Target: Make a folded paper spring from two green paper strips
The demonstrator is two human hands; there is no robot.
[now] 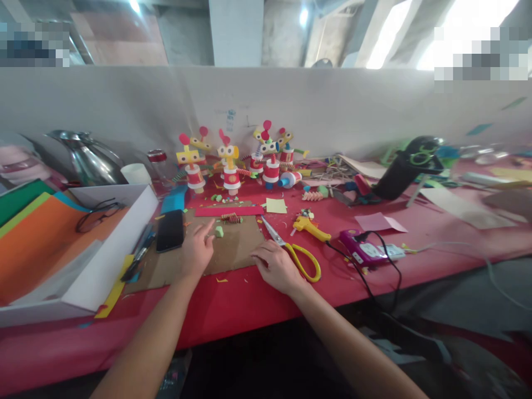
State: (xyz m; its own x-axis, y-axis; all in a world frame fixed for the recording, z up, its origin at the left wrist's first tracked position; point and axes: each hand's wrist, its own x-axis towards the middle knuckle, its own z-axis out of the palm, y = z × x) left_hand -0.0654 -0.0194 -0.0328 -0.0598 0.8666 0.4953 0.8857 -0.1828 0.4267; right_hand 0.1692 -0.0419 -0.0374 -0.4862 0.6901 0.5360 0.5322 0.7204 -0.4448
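Note:
My left hand (197,247) rests over the cardboard sheet (239,249), empty, its fingers apart and the index finger stretched out. Just right of its fingertips lies a small light-green folded paper piece (219,231). Beyond that is a striped folded paper strip (231,218), near a long pink paper strip (228,210). At the sheet's right edge my right hand (276,265) lies palm down, fingers loosely spread, nothing seen in it. Yellow-handled scissors (300,259) lie right beside it, blades pointing away from me.
Several paper-cup figures (231,178) stand along the back. A yellow glue gun (312,228) and a purple power strip (363,248) with cables lie to the right. On the left are a black phone (170,230) and a white box (103,277) of coloured paper.

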